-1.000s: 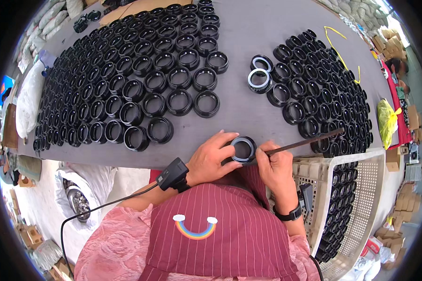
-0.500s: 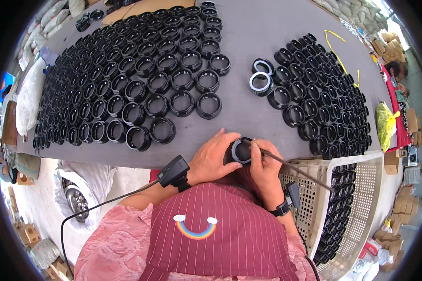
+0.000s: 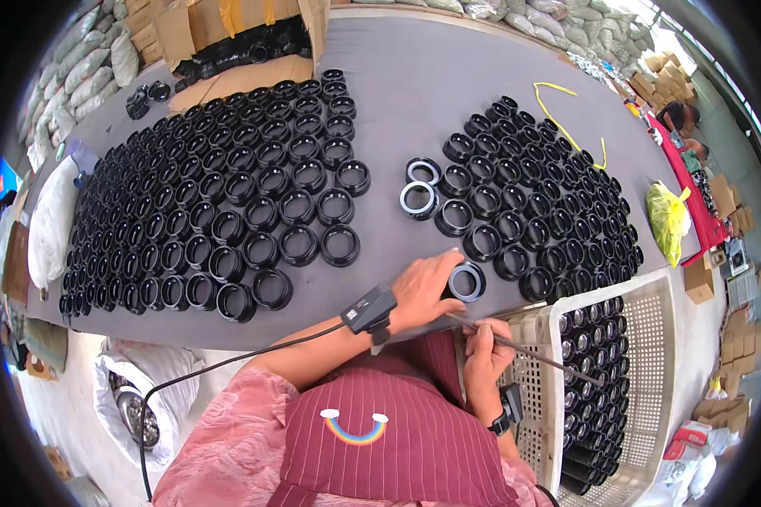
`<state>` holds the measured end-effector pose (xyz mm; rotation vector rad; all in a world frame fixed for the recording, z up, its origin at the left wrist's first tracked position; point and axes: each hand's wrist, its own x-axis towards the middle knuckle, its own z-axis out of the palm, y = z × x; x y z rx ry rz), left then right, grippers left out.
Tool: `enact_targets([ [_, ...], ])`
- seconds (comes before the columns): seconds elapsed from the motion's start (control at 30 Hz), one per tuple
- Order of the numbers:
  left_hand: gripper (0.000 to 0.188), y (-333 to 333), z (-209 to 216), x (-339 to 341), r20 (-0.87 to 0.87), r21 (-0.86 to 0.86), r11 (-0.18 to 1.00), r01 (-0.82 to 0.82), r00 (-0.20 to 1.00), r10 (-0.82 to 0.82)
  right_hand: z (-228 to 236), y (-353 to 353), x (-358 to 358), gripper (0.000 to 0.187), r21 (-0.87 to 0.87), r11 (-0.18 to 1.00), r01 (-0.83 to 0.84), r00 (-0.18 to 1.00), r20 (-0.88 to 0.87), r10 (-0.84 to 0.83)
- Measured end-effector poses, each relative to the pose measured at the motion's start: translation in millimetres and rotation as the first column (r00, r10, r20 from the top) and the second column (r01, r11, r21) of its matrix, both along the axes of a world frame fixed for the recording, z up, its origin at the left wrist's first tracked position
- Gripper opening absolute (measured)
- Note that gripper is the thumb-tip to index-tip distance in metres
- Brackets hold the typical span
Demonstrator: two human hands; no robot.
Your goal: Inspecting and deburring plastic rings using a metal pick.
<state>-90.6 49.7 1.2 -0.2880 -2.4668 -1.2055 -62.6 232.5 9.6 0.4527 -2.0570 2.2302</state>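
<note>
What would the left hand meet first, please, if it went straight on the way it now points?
The left hand would likely meet the grey-rimmed black ring beside it first; whether they touch is unclear.

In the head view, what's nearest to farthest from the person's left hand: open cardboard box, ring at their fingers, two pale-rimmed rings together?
From the left hand:
1. Ring at the fingers: just right of the hand.
2. Two pale-rimmed rings: mid-table, beside the right-hand group.
3. Open cardboard box: far end, to the left.
</note>
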Motion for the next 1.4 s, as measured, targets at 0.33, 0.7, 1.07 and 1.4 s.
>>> enact_targets([
  [0.33, 0.071, -61, 18, -71, -0.259, -0.449, 0.776, -0.444, 0.895, 0.363, -21, 13, 5, 0.010, 0.026, 0.999, -0.044, 0.997, -0.059, 0.045],
  [0.7, 0.063, -55, 40, 30, 0.323, -0.259, 0.956, 0.136, 0.945, -0.046, -7, 11, 6, 0.008, 0.016, 0.993, -0.119, 0.992, 0.036, 0.119],
  [1.07, 0.043, -56, 1, 90, 0.064, -0.060, 0.998, -0.024, 0.998, 0.028, -8, -38, -17, 0.007, 0.196, 0.960, -0.200, 0.974, -0.064, 0.216],
  [1.4, 0.024, -54, 1, 85, -0.085, -0.127, 0.992, -0.017, 0.996, 0.007, 10, -58, -40, 0.003, 0.487, 0.869, -0.088, 0.881, -0.368, 0.296],
])
